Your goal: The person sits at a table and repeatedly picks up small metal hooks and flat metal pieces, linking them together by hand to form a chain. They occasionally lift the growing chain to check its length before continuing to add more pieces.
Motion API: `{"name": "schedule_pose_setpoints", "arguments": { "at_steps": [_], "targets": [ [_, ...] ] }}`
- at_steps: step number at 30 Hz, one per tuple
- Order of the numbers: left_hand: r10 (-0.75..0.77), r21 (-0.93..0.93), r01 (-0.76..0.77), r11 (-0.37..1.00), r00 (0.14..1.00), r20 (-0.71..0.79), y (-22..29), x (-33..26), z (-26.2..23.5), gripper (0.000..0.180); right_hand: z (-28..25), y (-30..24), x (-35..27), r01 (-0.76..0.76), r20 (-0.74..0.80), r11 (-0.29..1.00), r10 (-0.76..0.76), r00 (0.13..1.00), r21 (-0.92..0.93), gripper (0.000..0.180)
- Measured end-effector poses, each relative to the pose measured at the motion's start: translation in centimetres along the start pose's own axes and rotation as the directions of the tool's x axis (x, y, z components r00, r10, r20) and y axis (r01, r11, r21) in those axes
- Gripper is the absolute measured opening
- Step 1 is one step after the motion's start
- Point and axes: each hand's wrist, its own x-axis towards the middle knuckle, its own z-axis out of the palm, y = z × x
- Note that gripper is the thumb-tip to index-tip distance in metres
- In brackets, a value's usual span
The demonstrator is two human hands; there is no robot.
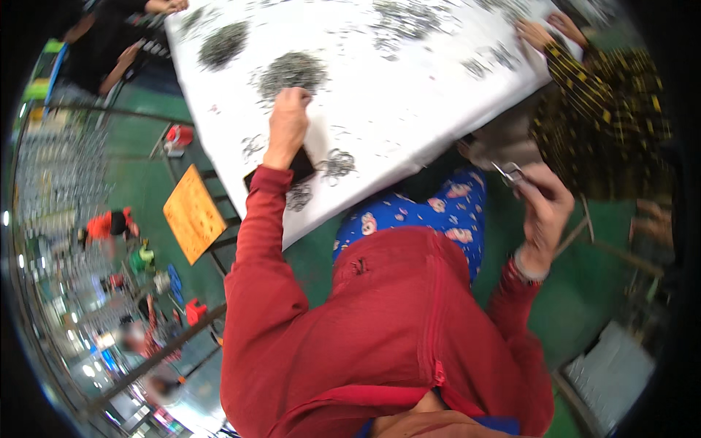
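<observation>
The person in a soft red zip-up jacket reaches the left hand (287, 120) up onto the desk covered with a smooth white sheet (409, 95). That hand is curled loosely, its fingers bent down at the edge of a dark grey, wiry heap of small metal rings (292, 71); whether it grips any of them cannot be told. Just under the wrist lies a flat black rectangular block (299, 169), its long axis running across the desk edge, slanting up to the right. Beside it sits a smaller tangle of thin wire rings (337, 165), loose and springy in look. More such heaps dot the sheet farther away.

The right hand (544, 208) is off the desk, held over the green floor (584, 277), fingers closed round a small shiny metal piece (510, 174) that sticks out from the fist and points up and to the left, toward the desk corner. Blue trousers with pink and white patches (438, 212) show below the desk edge.

Across the corner, another person in a dark yellow-checked sleeve (599, 95) has hands on the sheet. An orange perforated stool seat (191, 212) stands to the left.
</observation>
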Motion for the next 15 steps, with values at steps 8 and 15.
{"name": "schedule_pose_setpoints", "arguments": {
  "at_steps": [8, 15],
  "targets": [
    [0.105, -0.740, 0.108, 0.664, 0.966, 0.235, 19.0, -2.0, 0.7, 0.014, 1.9, 3.9, 0.7, -0.099, -0.023, 0.989, 0.102, 0.995, 0.108, 0.015],
    [0.281, -0.760, -0.075, 0.646, 0.949, 0.145, 23.0, -1.9, 2.5, 0.011, 2.6, 5.7, 0.5, -0.157, -0.073, 0.974, 0.170, 0.983, 0.161, 0.013]
  ]
}}
